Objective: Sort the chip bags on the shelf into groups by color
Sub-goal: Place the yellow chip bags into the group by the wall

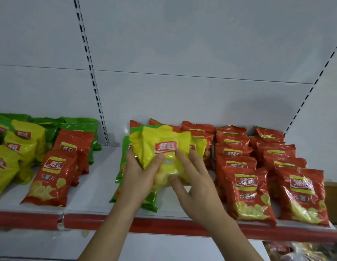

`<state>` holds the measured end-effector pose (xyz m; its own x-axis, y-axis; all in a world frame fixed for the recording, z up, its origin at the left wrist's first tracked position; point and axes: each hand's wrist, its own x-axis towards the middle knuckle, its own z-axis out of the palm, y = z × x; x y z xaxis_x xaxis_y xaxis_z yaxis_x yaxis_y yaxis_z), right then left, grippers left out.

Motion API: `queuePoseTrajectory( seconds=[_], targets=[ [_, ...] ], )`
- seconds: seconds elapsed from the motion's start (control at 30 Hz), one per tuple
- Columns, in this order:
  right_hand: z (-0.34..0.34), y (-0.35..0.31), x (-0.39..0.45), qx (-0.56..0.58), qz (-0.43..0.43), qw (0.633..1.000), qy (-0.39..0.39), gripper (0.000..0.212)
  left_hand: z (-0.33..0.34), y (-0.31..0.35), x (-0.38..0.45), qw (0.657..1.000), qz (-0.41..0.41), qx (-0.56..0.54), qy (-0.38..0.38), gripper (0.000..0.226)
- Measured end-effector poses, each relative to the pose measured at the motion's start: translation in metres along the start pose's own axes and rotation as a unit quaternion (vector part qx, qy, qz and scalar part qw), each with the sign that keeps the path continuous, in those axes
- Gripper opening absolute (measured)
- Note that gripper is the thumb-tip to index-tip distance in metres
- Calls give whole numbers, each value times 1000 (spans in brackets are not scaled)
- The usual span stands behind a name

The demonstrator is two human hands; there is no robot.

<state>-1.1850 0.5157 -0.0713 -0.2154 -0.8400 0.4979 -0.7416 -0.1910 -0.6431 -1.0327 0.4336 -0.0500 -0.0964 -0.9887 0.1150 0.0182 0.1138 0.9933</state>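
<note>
Both my hands hold a small stack of yellow chip bags [165,147] above the middle of the white shelf [100,178]. My left hand [139,178] grips the stack from its left side, thumb on the front. My right hand [194,178] grips its lower right, fingers curled under. Green bags [150,200] lie under and behind the stack. Several red bags [248,194] fill the shelf's right part in rows. To the left stand two red bags [53,178], yellow bags [19,147] and green bags [79,125] behind them.
The shelf has a red front strip [164,226] and a white back panel with slotted uprights [92,80]. Bare shelf shows between the left group and the middle pile. More bags [295,251] show on a lower level at bottom right.
</note>
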Motion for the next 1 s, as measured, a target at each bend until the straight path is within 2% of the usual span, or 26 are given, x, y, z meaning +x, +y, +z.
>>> queuePoseTrajectory(
  seconds=[0.07, 0.13, 0.23, 0.37, 0.47, 0.57, 0.73, 0.8, 0.9, 1.0],
  targets=[
    [-1, 13, 9, 67, 88, 993, 46, 54, -6, -3, 3, 999, -12, -24, 31, 68],
    [3, 30, 20, 3, 152, 986, 60, 59, -11, -5, 4, 999, -14, -16, 42, 68],
    [18, 50, 28, -136, 179, 974, -12, 73, -17, -10, 0, 999, -7, -10, 53, 72],
    [31, 68, 42, -193, 201, 960, -39, 77, -27, -15, -7, 998, 4, 10, 69, 71],
    [39, 76, 43, -225, 184, 957, -24, 82, -34, -16, -10, 996, 5, -1, 86, 66],
    [38, 70, 36, -210, 159, 965, 4, 75, -40, -17, -14, 995, 5, -14, 94, 70],
    [-2, 29, 32, -149, 54, 976, 148, 71, -57, -10, -15, 994, 20, -3, 104, 73],
    [-19, 6, 34, -87, 35, 980, 178, 74, -69, -8, -14, 994, 28, 0, 106, 71],
    [-23, -33, 35, 7, 8, 986, 168, 81, -90, -3, -14, 994, 43, 4, 102, 70],
    [7, -74, 27, 83, -33, 989, 115, 74, -122, 4, -13, 993, 56, 6, 108, 71]
  ],
)
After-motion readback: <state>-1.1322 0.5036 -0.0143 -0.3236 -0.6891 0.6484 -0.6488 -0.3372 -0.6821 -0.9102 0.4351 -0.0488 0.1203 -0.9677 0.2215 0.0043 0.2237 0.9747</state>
